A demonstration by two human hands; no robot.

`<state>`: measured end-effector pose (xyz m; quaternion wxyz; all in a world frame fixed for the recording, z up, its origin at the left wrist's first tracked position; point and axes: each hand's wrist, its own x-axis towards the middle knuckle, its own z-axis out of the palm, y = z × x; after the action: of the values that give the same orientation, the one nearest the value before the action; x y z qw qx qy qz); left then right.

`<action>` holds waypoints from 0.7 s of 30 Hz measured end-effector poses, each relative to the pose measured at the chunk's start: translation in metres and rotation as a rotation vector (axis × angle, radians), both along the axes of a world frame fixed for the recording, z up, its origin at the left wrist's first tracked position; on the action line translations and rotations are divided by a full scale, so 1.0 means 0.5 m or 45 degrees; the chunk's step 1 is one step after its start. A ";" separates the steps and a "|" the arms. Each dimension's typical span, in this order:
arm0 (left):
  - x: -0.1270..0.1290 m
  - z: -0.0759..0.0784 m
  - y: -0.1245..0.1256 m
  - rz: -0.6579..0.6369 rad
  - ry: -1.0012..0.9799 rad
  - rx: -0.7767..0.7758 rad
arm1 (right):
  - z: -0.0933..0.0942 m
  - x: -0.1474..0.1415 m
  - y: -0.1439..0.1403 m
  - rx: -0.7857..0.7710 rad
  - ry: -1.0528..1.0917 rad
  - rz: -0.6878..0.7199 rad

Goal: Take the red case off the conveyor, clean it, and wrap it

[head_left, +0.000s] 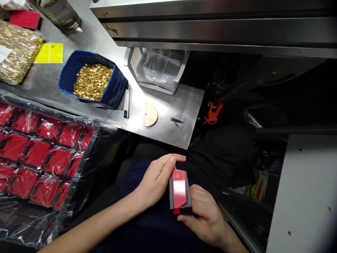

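A small red and dark grey plastic housing (179,191), with a glossy pale patch on its face, is held over my lap between both hands. My left hand (159,179) closes on its upper end, thumb along the top edge and fingers reaching past it. From the right and below, my right hand (206,214) grips the lower part, its thumb at the bottom edge. The fingers behind the housing are hidden. Past my hands, on the metal table (168,137), lie a nail clipper (176,120) and a pale half-round disc (151,115).
A blue bin (67,79) of small brass parts stands on the table beside a white-handled knife (126,103). A grey bin (176,82) holds clear bags. At left, a plastic-lined crate (89,168) contains rows of red housings. A metal beam (210,31) crosses above.
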<state>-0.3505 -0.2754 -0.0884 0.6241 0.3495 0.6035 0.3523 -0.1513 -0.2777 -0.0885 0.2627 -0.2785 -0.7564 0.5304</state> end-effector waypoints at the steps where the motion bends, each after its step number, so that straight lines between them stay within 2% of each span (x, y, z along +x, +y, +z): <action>1: 0.001 -0.003 -0.001 0.006 0.016 -0.007 | -0.001 -0.001 -0.003 -0.012 -0.004 -0.013; 6: 0.002 -0.011 -0.009 0.067 0.073 -0.030 | -0.001 -0.002 -0.010 -0.100 -0.055 -0.047; 10: -0.001 -0.018 -0.018 0.098 0.030 0.084 | 0.001 -0.001 -0.012 -0.181 -0.076 -0.105; 13: -0.007 -0.017 -0.024 -0.028 -0.036 0.171 | 0.005 -0.001 -0.012 -0.300 -0.117 -0.218; 16: -0.017 -0.009 -0.026 -0.157 -0.175 0.176 | 0.012 -0.005 -0.008 -0.426 -0.127 -0.295; 21: -0.028 -0.001 -0.027 -0.251 -0.336 0.204 | 0.027 -0.021 0.003 -0.573 -0.112 -0.341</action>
<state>-0.3645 -0.2890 -0.0890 0.6995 0.4062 0.4492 0.3793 -0.1617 -0.2764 -0.0750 0.2288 -0.4503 -0.5866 0.6331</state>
